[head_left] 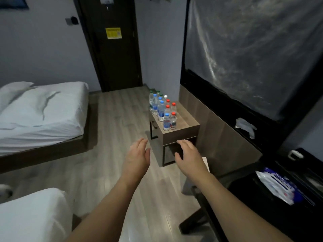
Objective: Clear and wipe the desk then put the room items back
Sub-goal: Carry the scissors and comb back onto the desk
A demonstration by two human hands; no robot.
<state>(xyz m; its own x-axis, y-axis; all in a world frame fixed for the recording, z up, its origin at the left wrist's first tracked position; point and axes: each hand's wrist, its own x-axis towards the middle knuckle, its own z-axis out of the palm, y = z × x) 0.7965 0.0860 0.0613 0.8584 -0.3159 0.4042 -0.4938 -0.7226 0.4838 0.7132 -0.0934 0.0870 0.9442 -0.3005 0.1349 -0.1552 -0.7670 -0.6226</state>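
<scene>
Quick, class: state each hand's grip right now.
Left hand: open, holding nothing.
Right hand: open, holding nothing.

Yellow notice (113,33) on door (111,55): print unreadable.

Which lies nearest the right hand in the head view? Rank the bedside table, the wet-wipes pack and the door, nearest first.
From the right hand:
1. Bedside table, just ahead of the fingers.
2. Wet-wipes pack, off to the right on the dark desk.
3. Door, across the room.
</scene>
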